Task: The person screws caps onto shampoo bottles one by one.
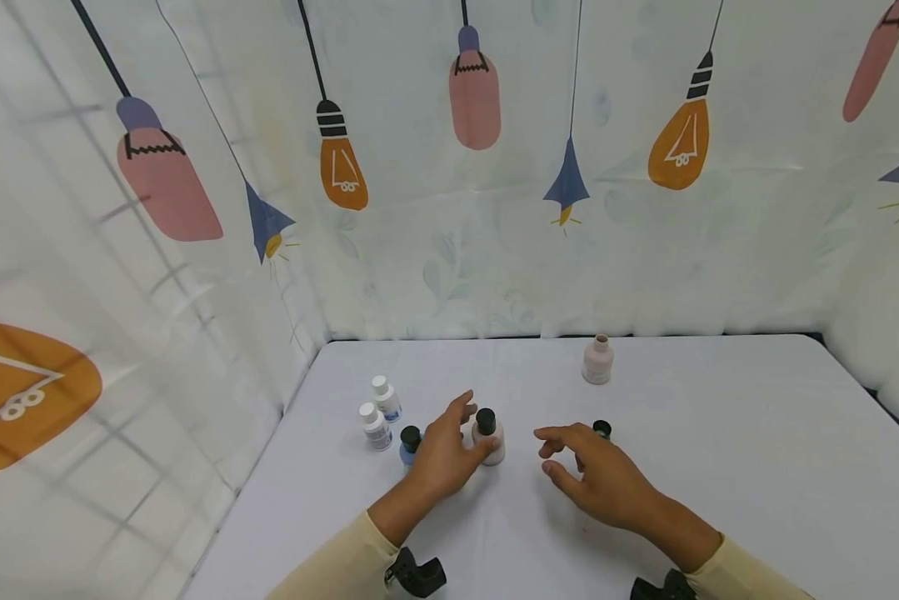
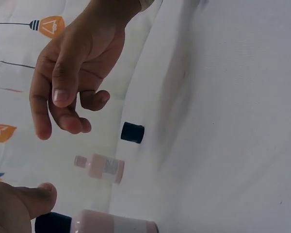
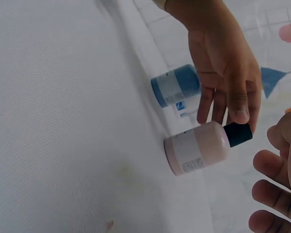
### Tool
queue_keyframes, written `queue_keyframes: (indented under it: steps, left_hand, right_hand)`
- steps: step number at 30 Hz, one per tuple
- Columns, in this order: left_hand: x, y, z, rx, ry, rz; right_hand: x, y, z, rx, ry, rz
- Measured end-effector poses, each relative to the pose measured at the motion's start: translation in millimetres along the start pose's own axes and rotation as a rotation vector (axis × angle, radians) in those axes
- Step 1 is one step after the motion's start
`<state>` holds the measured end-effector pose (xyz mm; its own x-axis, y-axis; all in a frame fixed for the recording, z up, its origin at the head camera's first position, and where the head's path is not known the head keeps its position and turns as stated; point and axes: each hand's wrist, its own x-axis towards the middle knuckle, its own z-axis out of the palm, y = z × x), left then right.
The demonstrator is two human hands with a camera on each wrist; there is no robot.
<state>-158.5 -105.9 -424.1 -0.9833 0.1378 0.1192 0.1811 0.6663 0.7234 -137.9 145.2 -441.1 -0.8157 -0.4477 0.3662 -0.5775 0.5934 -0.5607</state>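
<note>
My left hand (image 1: 444,450) is around a pale pink bottle (image 3: 196,148) with a dark cap (image 3: 238,134), its thumb and fingers spread about the cap. It does not visibly squeeze the bottle, which stands upright on the table. My right hand (image 1: 602,475) hovers right of it with loosely bent fingers and nothing in them. A loose dark cap (image 2: 132,132) lies on the table just beyond the right hand, partly hidden by it in the head view. Left of my left hand stands a blue bottle (image 3: 177,85) with a dark cap, partly covered by that hand.
Two small white bottles, a nearer one (image 1: 376,427) and a farther one (image 1: 386,397), stand at the left. An uncapped pink bottle (image 1: 597,360) stands near the back edge. A white cloth covers the table (image 1: 756,467); a lamp-patterned curtain (image 1: 434,250) hangs behind it.
</note>
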Motion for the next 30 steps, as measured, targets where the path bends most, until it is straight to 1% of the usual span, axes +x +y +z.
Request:
queue_keyframes:
  steps: [5, 8, 11, 14, 18, 21, 26, 30]
  left_hand:
    - [8.0, 8.3, -14.0, 0.075, -0.054, 0.05]
    - [14.9, 12.6, -22.5, 0.112, -0.094, 0.056]
    - [21.7, 18.4, -29.5, 0.126, -0.131, 0.07]
    - [28.1, 24.7, -32.4, 0.135, -0.168, 0.092]
    - [35.8, 34.4, -31.9, 0.138, -0.202, 0.114]
    - [42.4, 42.3, -29.3, 0.131, -0.221, 0.128]
    - [54.3, 53.8, -19.8, 0.117, -0.247, 0.147]
    - [61.4, 59.6, -10.8, 0.11, -0.248, 0.157]
  right_hand:
    - [-1.6, 1.4, -2.2, -0.002, -0.003, 0.007]
    - [-2.5, 2.5, -3.9, 0.002, -0.006, 0.021]
    - [-3.4, 3.2, -6.7, 0.001, -0.002, 0.029]
    - [-4.1, 3.0, -9.9, -0.002, -0.003, 0.042]
    - [-5.6, 6.0, -11.8, -0.005, 0.006, 0.047]
    - [-8.6, 11.0, -12.6, -0.009, 0.028, 0.026]
    - [-15.1, 17.1, -17.5, -0.011, 0.063, 0.007]
    - [-18.6, 20.9, -20.9, -0.018, 0.082, 0.007]
